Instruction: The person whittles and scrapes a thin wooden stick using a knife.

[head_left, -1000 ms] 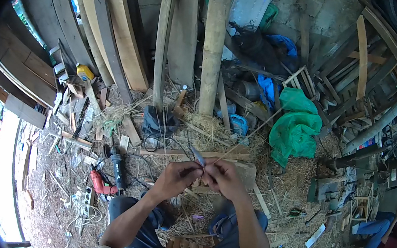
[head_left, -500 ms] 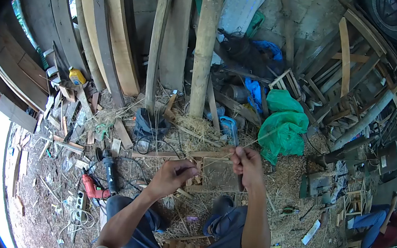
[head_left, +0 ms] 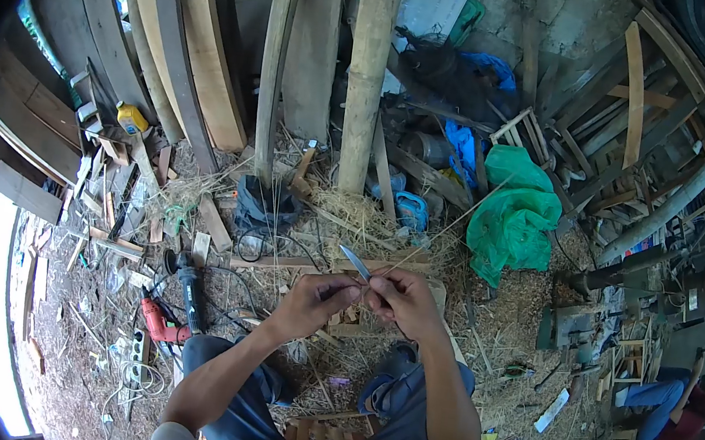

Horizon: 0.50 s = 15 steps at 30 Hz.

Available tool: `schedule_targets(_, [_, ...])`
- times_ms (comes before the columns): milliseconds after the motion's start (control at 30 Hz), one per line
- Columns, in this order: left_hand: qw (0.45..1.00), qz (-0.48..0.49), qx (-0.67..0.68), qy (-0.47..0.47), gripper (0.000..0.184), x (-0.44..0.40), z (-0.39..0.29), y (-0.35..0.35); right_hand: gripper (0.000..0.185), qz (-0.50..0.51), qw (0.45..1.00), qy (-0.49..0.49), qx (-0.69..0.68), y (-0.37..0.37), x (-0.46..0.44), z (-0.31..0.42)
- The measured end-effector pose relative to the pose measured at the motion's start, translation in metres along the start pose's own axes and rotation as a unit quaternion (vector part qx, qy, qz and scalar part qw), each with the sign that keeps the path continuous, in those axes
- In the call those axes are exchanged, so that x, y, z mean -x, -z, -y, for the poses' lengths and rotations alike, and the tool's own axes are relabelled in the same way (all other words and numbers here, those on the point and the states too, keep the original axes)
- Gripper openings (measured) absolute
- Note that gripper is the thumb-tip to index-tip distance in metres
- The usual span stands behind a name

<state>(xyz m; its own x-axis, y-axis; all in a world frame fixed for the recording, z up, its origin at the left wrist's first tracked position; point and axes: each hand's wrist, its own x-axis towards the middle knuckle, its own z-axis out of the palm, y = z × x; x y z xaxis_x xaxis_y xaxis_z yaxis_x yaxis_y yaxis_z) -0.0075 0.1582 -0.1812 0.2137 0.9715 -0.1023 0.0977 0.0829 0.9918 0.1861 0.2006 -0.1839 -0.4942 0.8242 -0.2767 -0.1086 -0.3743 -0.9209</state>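
Centrally, 2 bare hands meet above the littered floor (head_left: 82,380), just beyond a person's bent knees. The right hand (head_left: 400,298) is curled around a small knife (head_left: 354,263), its handle mostly hidden by the fingers; the blade points up and away from the body, apparently to keep its edge clear of the legs. The left hand (head_left: 317,303) has thumb and forefinger pinched together on what looks like the near end of a thin strip (head_left: 445,228), which runs past the right hand and slants toward a crumpled green plastic bag (head_left: 515,225); the 2-handed hold seems meant to steady it, though whether the blade touches it is too small to tell. Between the floor's left edge and the left knee, a red drill (head_left: 160,321) and an angle grinder (head_left: 190,293) lie close together, likely put there to be within reach. Toward the far edge, a bamboo pole (head_left: 365,82) stands upright with straw around its foot. Near the right edge sits another person (head_left: 669,404), well apart from these hands.
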Motion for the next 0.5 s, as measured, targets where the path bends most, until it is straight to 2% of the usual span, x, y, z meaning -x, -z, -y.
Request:
schedule_targets(67, [0.998, 0.012, -0.044, 0.037, 0.024, -0.006, -0.009, 0.004, 0.019, -0.015, 1.000, -0.020, -0.003, 0.005, -0.006, -0.001])
schedule_targets(200, [0.996, 0.007, -0.076, 0.050, 0.025, -0.013, -0.008, 0.009, 0.021, -0.021, 0.998, -0.052, 0.008, 0.014, -0.019, 0.006])
schedule_targets(267, [0.996, -0.007, -0.094, -0.001, 0.025, -0.014, -0.007, 0.010, 0.022, -0.018, 0.998, -0.053, 0.004, 0.013, -0.019, 0.004])
schedule_targets(333, [0.995, -0.014, -0.096, -0.006, 0.024, -0.010, -0.009, 0.010, 0.023, -0.019, 0.999, -0.048, 0.000, 0.015, -0.018, 0.005])
schedule_targets(400, [0.995, -0.016, -0.099, -0.013, 0.024, 0.001, -0.010, 0.007, 0.027, -0.115, 0.992, -0.019, 0.050, 0.025, -0.011, 0.006])
schedule_targets(433, [0.996, -0.006, -0.083, -0.014, 0.023, 0.008, -0.010, 0.007, 0.027, -0.118, 0.991, -0.013, 0.054, 0.038, -0.004, 0.008])
schedule_targets(500, [0.997, 0.009, -0.070, -0.029, 0.023, 0.020, -0.011, 0.006, 0.030, -0.161, 0.981, 0.067, -0.079, 0.063, 0.009, 0.016])
